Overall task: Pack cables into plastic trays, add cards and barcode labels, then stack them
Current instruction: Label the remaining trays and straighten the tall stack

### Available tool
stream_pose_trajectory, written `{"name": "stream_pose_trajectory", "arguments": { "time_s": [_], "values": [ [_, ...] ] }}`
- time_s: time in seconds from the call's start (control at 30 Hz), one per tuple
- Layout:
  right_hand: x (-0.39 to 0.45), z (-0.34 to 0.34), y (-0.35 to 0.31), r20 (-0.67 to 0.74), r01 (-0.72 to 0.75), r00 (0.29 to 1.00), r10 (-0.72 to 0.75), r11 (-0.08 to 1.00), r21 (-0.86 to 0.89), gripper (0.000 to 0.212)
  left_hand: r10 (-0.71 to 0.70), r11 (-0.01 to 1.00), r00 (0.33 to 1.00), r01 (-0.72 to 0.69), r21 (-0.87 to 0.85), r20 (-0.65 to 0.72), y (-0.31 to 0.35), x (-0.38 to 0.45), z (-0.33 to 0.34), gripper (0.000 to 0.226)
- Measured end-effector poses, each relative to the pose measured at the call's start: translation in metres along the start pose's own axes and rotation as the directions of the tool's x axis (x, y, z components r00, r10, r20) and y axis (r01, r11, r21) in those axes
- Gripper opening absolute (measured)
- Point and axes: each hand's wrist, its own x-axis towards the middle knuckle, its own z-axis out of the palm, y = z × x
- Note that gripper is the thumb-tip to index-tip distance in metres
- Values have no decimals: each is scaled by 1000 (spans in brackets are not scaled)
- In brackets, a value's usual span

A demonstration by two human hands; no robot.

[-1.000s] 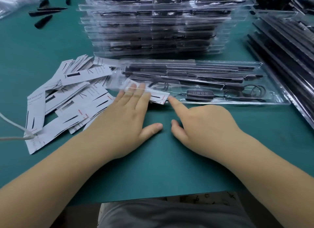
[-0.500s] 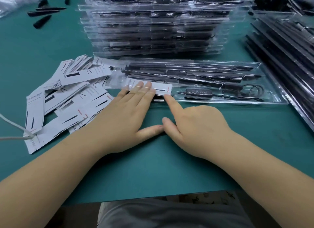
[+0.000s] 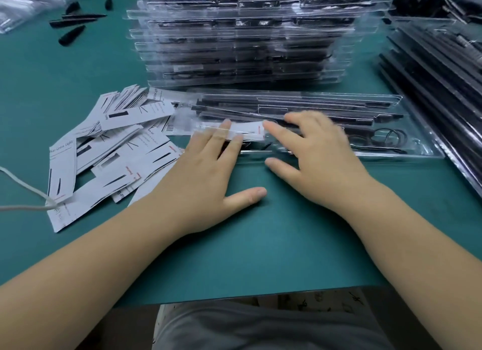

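Card (image 3: 234,130) insertion is the step in hand: left hand (image 3: 206,172) and right hand (image 3: 313,156), fingers flat, press it into the tray (image 3: 407,155) near the table's (image 3: 260,245) front edge; labelling likely follows.

Single head-worn view, forward and down, close over the green table (image 3: 260,258).

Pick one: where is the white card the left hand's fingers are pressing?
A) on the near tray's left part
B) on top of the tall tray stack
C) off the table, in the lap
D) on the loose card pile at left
A: the left hand lays straight fingers on the white card, which lies on the left part of the near clear tray, apart from the loose card pile.
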Motion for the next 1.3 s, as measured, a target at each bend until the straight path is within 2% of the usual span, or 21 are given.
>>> {"name": "stream_pose_trajectory", "arguments": {
  "time_s": [0.1, 0.2, 0.4, 0.6, 0.7, 0.83, 0.9, 1.0, 1.1, 1.2, 1.3],
  "values": [
    [5, 4, 6, 21, -1, 1000, 0, 1000, 29, 51, -6, 999, 999, 4, -49, -48, 0, -2, -1, 99],
    [6, 6, 5, 3, 2, 1000, -2, 1000, 27, 47, -3, 999, 1000, 2, -44, -30, 2, -4, -2, 98],
    [5, 6, 5, 39, -1, 999, 1, 1000, -1, 47, 2, 991, 997, -11, 132, 71, -1, -5, -4, 104],
    [4, 11, -1, 105, 66, 993, -47, 981, -181, 61, 17, 999, 981, -11, -33, 196, -8, -5, -13, 107],
    [5, 7, -5, 85, 8, 996, 2, 992, -123, 50, 51, 999, 971, -53, 3, 235, -10, -5, -12, 111],
    [8, 5, -12, 84, -50, 995, 57, 996, -79, 47, 96, 986, 952, -51, -158, 290, -16, -6, -21, 94],
    [10, 4, -13, 87, -55, 994, 61, 996, -69, 46, 71, 988, 952, -25, -155, 299, -14, -5, -22, 94],
    [10, 4, -13, 83, -66, 994, 69, 997, -47, 45, -23, 1000, 965, 26, -6, 261, -7, -8, -16, 93],
    [9, 6, -12, 57, -60, 996, 62, 998, -37, 44, 7, 996, 987, -20, 84, 159, -5, -11, -11, 90],
    [10, 8, -13, 27, -54, 998, 55, 998, -14, 44, 30, 999, 994, -27, -26, 106, -8, -10, -14, 100],
    [9, 9, -12, 0, -58, 998, 58, 998, 15, 44, 52, 996, 994, -45, -73, 100, -10, -10, -15, 102]
  ]
}}
